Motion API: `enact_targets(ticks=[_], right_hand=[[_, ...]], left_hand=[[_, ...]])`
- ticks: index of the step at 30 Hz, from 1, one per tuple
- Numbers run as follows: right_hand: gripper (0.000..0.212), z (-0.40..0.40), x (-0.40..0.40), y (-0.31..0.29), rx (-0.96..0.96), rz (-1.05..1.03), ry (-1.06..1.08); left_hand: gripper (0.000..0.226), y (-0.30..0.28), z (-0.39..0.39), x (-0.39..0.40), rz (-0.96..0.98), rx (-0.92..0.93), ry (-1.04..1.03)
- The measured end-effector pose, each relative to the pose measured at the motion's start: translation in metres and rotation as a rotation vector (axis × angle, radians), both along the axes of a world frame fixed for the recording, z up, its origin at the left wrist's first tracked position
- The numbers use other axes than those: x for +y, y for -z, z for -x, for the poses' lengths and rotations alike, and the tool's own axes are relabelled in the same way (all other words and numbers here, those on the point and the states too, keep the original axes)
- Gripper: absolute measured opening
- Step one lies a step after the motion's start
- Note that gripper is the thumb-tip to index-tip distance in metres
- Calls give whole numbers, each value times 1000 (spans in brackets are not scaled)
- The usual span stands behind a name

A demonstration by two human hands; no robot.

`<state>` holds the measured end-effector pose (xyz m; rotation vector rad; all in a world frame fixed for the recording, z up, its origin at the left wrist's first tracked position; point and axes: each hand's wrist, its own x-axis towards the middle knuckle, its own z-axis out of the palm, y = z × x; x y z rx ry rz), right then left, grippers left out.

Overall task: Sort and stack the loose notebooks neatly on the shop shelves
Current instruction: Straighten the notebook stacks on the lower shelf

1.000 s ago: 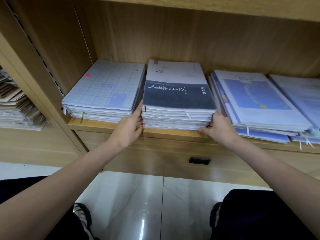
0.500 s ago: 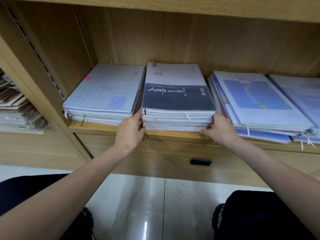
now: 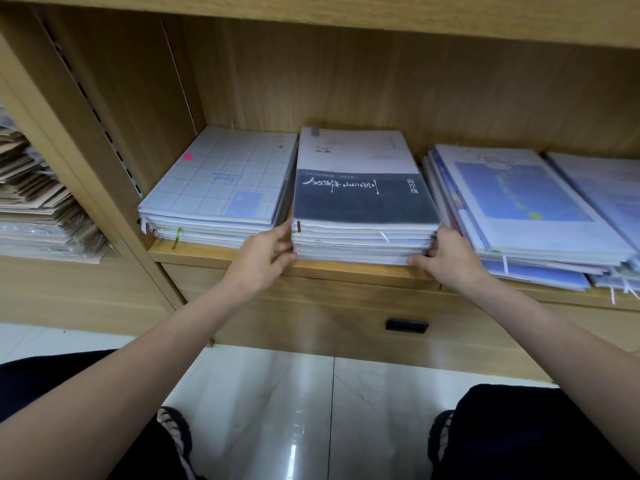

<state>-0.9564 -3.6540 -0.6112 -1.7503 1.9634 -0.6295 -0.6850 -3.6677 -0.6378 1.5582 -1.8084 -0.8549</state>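
**Middle pile squared up between two hands**

The person crouches at the wooden shelf [image 3: 346, 268] with both hands clamped on the middle pile of notebooks [image 3: 363, 216], the one topped by a dark cover with white brush lettering. The left hand [image 3: 263, 258] grips the pile's front-left corner, fingers curled against its side and front edge. The right hand [image 3: 446, 254] grips the front-right corner, thumb along the bottom edge, fingers curled round the side.

Compared with a second ago, little has moved: the pile sits in the same spot, perhaps pushed a touch further in, and the hands have stayed at the same corners. Its edges look flush now, so I judge this pile nearly done.

It lies flat on the shelf between the grid-covered pile [image 3: 214, 192] just to its left and the blue-covered pile [image 3: 526, 209] on its right. That right pile is fanned out, its lower books sticking forward and sideways, and more loose books spill beyond it. Those likely need straightening next. A heap of brown paper goods [image 3: 34, 188] sits in the neighbouring bay.
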Motion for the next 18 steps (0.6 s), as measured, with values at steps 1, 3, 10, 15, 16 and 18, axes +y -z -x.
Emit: enact_targets(ticks=[1,3,10,15,16,18], right_hand=[[32,0,0,1,5,4,0],[33,0,-1,3,-2,3,1],[36,2,-4,8,-29,-16,18],[45,1,-3,7,-13,-62,-3],[49,0,-2,7,4,-65,-8],[59,-2,-1,9,42,-44,-3]], left_hand=[[56,0,0,0,10,0,-2],[56,-1,0,1,23,30,-2],[50,-2,1,1,114,-28,10],[56,-4,1,1,11,-55,51],[59,-3,2,3,-19,-9,55],[65,-3,5,7,-29,23,35]])
